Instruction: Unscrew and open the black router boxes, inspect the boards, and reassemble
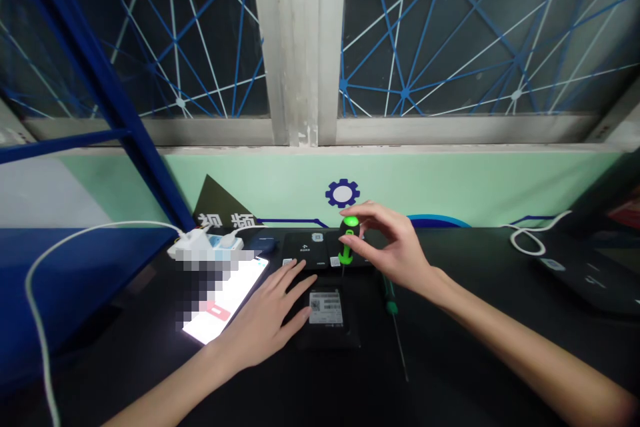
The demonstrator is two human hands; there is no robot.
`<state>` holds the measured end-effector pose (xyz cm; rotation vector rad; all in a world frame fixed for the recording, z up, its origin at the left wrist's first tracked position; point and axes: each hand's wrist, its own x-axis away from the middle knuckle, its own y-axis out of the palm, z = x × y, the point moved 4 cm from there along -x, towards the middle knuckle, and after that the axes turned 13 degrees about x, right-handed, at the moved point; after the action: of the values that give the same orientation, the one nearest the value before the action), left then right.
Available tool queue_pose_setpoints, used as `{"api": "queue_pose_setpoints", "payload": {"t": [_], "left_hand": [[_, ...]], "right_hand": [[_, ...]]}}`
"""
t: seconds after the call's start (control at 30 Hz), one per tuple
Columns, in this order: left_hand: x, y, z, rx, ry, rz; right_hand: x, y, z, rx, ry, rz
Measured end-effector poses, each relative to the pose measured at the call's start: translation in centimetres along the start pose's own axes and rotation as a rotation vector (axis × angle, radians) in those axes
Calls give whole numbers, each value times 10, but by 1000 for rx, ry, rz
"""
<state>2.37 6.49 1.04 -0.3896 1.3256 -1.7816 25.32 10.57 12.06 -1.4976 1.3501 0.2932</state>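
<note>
My right hand (387, 247) pinches the black-and-green handle of a screwdriver (349, 237) from above, its thin shaft pointing down at a flat black device (305, 250). The shaft's tip is hidden behind the handle and fingers. My left hand (265, 321) lies with fingers spread, its fingertips at the near edge of that device and beside a second black device (325, 333) with a white label. A green-handled precision screwdriver (393, 307) lies on the black table just right of the labelled device.
A phone (225, 300) with a lit screen, partly pixelated, lies left of my left hand. Behind it stand a white power strip (210, 243) and chargers, with a white cable (30, 280) trailing left. A black pad (585, 273) and a cable sit at right, beneath a green wall.
</note>
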Motion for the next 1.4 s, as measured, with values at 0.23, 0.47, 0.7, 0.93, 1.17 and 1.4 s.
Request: {"api": "queue_pose_setpoints", "payload": {"t": [0.23,0.47,0.7,0.93,1.17,1.4], "left_hand": [[0,1,0,-7,5,16],[1,-4,7,-31,43,80],[-1,-9,10,-17,-19,154],[-3,-10,0,128,-167,131],[-2,-9,2,222,-160,81],[0,-1,0,374,-178,33]], "right_hand": [[5,2,-3,-33,-1,-93],[6,3,-2,-41,21,20],[6,-7,-3,-130,42,89],[8,-5,-5,-105,9,22],[7,-7,-4,-73,-9,25],[5,-10,-2,-16,-31,57]]}}
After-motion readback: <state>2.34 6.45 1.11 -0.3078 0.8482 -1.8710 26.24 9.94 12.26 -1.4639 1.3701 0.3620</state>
